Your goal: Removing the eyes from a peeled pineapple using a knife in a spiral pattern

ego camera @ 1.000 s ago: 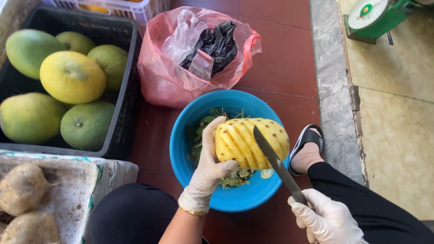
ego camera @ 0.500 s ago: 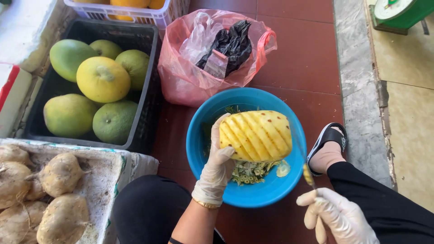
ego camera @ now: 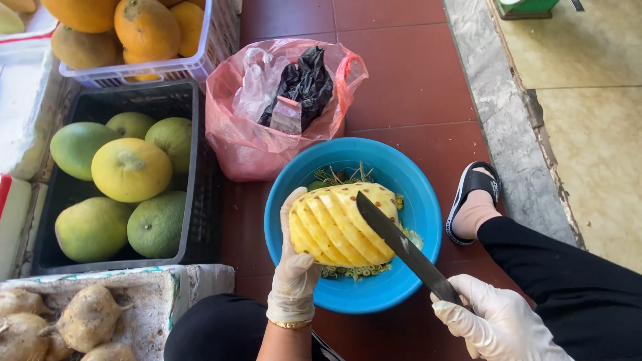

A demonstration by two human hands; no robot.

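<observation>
My left hand [ego camera: 295,271], in a pale glove, grips a peeled yellow pineapple [ego camera: 341,224] with spiral grooves cut into it, held over a blue bowl [ego camera: 414,180] on the red tile floor. Green and yellow trimmings lie in the bowl under the fruit. My right hand [ego camera: 498,324], also gloved, holds the handle of a long dark knife [ego camera: 401,244]. The blade tip rests against the pineapple's upper right side.
A pink plastic bag [ego camera: 247,144] with black bags inside sits behind the bowl. A black crate [ego camera: 194,194] holds green and yellow pomelos; a white basket [ego camera: 207,57] holds orange fruit. A foam box [ego camera: 167,287] holds brown tubers. My sandalled foot [ego camera: 471,200] rests right of the bowl.
My right hand has lifted the knife from low beside my leg back onto the pineapple. The camera has tilted, bringing the white basket of orange fruit into view.
</observation>
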